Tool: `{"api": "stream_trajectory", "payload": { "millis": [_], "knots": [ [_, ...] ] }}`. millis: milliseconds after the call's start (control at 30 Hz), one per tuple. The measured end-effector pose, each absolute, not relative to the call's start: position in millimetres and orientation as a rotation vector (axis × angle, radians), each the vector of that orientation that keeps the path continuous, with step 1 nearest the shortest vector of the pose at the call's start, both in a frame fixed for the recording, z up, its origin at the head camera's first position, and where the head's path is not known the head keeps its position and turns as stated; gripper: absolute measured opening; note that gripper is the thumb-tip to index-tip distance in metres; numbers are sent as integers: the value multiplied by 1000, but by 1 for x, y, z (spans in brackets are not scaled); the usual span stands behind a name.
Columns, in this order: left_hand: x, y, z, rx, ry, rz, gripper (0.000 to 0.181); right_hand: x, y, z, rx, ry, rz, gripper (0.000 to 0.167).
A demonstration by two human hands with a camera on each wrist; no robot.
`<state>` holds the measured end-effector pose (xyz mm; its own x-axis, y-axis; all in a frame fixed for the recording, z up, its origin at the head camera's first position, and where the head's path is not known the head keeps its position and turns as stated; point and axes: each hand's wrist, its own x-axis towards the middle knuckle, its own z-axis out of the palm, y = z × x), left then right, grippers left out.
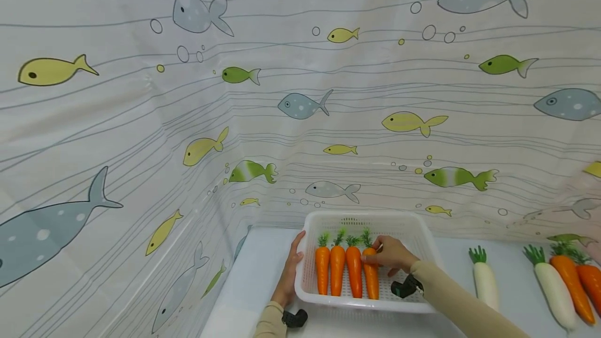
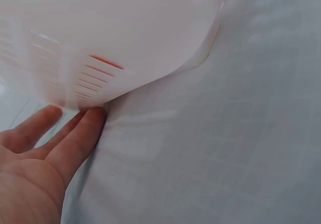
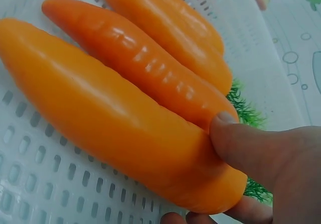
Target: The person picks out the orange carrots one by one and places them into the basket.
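Note:
A white perforated plastic basket (image 1: 338, 301) holds several orange carrots (image 1: 336, 270) with green leafy tops, lying side by side in a row. My right hand (image 1: 393, 254) is inside the basket and grips the rightmost carrot (image 3: 110, 118) near its leafy end. The thumb lies on one side of it and the fingertips show at the other, while the thumb tip also meets the neighbouring carrot (image 3: 145, 58). At the basket's left side, my left hand (image 1: 287, 275) rests its extended fingertips against the outer wall, seen close up in the left wrist view.
Right of the basket, a white radish (image 1: 485, 280) lies on the white table (image 1: 244, 275). Farther right are another white radish (image 1: 555, 293) and two more carrots (image 1: 573, 286). A fish-patterned curtain (image 1: 291, 134) hangs behind and to the left.

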<state>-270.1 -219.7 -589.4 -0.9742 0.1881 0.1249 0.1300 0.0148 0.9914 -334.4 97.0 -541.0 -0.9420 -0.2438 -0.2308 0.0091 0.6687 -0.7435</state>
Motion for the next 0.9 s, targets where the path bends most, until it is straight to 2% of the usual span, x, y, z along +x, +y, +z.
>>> {"api": "stream_trajectory", "payload": {
  "millis": [233, 533, 900],
  "knots": [
    [-272, -219, -590, 359, 2168, 2184, 58, -335, 98, -538, -184, 2583, -1127, 58],
    [-274, -217, -594, 338, 2181, 2183, 59, -337, 102, -537, -137, 2580, -1141, 78],
    [-272, -219, -595, 296, 2220, 2171, 59, -329, 126, -513, -188, 2449, -1306, 70]
  ]
}}
